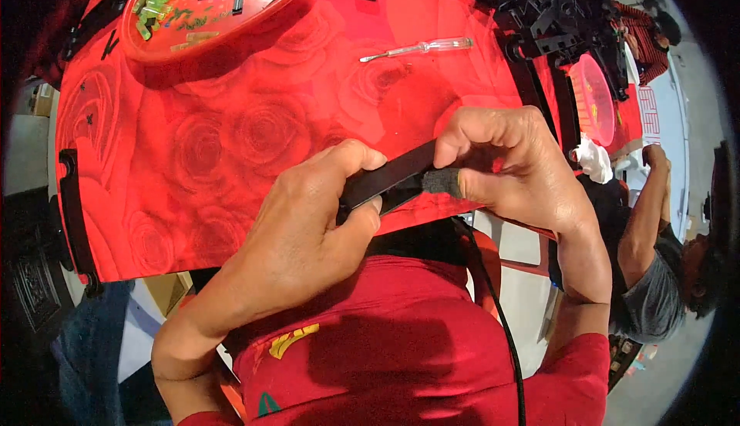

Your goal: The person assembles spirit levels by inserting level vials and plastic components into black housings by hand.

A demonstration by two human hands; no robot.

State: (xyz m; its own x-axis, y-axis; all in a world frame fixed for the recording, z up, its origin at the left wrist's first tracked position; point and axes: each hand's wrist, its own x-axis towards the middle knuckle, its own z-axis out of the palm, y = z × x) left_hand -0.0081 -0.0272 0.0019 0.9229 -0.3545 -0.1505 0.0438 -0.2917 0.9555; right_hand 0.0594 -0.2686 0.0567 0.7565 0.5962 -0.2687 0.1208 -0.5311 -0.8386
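A slim black plastic bar point(397, 170) is held slantwise in front of my body, just above the near edge of the table. My left hand point(297, 222) pinches its lower left end between thumb and fingers. At the upper right end, my right hand point(532, 172) has its bent index finger against the bar and its thumb below. A dark fabric-like wrap point(442, 182) covers that thumb's tip. Whether the right fingers also hold some small part cannot be made out. Beyond both hands, a screwdriver point(443, 45) with a clear handle lies on the table.
On the rose-patterned red table cover point(254, 129), a round red tray point(176, 57) holds green-yellow pieces point(158, 6) and black parts. Black plastic parts point(543, 14) are heaped far right, near a pink basket point(592, 106) and white crumpled cloth point(593, 159). A co-worker's arm point(646, 210) shows at right.
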